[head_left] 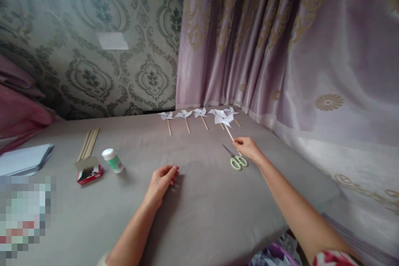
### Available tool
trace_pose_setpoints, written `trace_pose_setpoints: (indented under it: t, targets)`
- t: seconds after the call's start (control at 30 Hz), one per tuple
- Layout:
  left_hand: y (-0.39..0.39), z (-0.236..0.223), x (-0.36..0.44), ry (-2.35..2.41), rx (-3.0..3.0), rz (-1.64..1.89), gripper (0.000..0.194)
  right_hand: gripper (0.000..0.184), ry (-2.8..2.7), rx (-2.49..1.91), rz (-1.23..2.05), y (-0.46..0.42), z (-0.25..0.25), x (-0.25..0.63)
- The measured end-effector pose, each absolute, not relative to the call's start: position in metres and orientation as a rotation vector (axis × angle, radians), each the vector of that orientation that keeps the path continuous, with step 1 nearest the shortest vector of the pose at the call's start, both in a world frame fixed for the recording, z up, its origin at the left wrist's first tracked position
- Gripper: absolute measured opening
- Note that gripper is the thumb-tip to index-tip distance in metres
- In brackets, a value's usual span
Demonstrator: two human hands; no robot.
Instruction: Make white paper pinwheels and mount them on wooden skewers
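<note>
My right hand (246,148) is closed around the thin wooden stick of a white paper pinwheel (223,118), tilted with its head toward the back of the table. Just below that hand lie scissors (238,162) with pale green handles, their blades pointing back and left. More white pinwheels on sticks lie in a row along the back, among them one pinwheel (183,114) near the middle and another (200,112) to its right. My left hand (163,179) rests on the grey cloth with its fingers curled in; nothing shows in it.
On the left stand a white-capped bottle (112,160) with a green label and an open red box (89,173). Behind them are several wooden sticks (89,143). White paper sheets (25,160) lie farther left. A purple bin (277,253) sits below the front edge.
</note>
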State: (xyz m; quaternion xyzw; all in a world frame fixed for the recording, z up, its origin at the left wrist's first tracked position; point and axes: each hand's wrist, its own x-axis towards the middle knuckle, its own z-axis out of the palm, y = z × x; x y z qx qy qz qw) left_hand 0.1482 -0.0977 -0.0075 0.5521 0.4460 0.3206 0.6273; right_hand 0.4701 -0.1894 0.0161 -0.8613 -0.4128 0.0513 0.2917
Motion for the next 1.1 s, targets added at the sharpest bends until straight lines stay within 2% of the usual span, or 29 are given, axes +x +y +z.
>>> trace_pose_setpoints:
  t: [0.33,0.5,0.93,1.1]
  targets:
    - [-0.093,-0.015,0.147,0.97,1.119,0.781,0.04,0.029,-1.519,-2.132,0.45,-0.057,0.031,0.318]
    - [-0.087,-0.021,0.146,0.971,0.994,0.837,0.046,0.023,-1.643,-2.114,0.503,-0.003,0.022,0.266]
    - [-0.084,-0.025,0.147,0.95,0.891,0.853,0.049,0.034,-1.529,-2.2,0.54,0.076,0.014,0.231]
    - [-0.083,-0.026,0.145,0.951,0.864,0.844,0.051,0.028,-1.468,-2.168,0.496,0.072,0.016,0.239]
